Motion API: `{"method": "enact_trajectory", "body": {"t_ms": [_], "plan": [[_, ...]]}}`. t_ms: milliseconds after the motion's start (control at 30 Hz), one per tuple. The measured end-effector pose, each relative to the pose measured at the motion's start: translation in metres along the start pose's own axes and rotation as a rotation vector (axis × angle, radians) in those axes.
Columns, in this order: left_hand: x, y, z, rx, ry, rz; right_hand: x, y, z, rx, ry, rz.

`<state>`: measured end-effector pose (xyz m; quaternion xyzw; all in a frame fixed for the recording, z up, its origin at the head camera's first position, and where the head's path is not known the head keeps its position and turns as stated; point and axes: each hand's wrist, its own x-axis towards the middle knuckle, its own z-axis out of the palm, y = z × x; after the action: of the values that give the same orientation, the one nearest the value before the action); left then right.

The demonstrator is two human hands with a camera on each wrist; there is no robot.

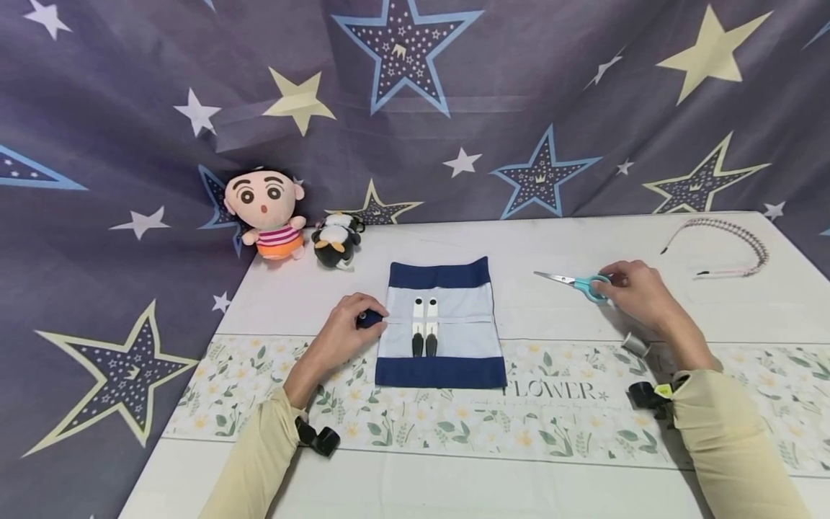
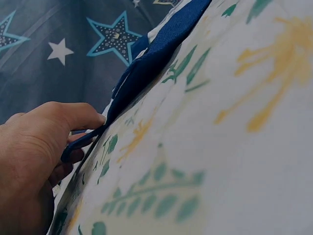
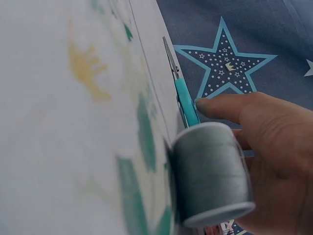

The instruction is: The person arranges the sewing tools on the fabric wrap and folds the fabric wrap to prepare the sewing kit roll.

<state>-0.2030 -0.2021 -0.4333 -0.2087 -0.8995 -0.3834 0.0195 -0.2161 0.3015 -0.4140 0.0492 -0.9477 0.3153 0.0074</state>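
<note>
A fabric pouch [image 1: 439, 373] lies opened flat, light blue inside with navy bands. Two slim white tools [image 1: 425, 317] with black ends are tucked upright in its middle. At the pouch's left edge, my left hand [image 1: 344, 328] pinches the navy tab [image 1: 369, 318]; the left wrist view shows the navy cloth [image 2: 146, 66] between thumb and finger. Far to the right, my right hand [image 1: 638, 294] holds the turquoise handles of small scissors [image 1: 580, 283], blades pointing left. In the right wrist view, a fingertip touches the scissors handle [image 3: 187, 100].
A grey thread spool [image 1: 636, 344] lies below the right hand, large in the right wrist view. A braided headband [image 1: 746, 241] is at the back right. A plush doll [image 1: 266, 216] and a penguin toy [image 1: 336, 239] sit at the back left, before a star-patterned curtain [image 1: 402, 173].
</note>
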Motion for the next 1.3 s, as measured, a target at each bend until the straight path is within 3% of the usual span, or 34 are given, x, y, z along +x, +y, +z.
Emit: {"method": "enact_trajectory", "body": {"t_ms": [600, 867, 1300], "plan": [[-0.0017, -0.0033, 0.0024, -0.064, 0.012, -0.006, -0.0048, 0.0011, -0.0005, 0.010, 0.011, 0.037], [-0.0013, -0.0043, 0.0025, -0.067, 0.017, -0.003, -0.0041, 0.0059, 0.0016, 0.000, 0.030, -0.013], [-0.0007, -0.0041, 0.0030, -0.068, 0.020, 0.006, -0.0071, 0.0042, 0.0036, 0.077, 0.061, -0.049]]}}
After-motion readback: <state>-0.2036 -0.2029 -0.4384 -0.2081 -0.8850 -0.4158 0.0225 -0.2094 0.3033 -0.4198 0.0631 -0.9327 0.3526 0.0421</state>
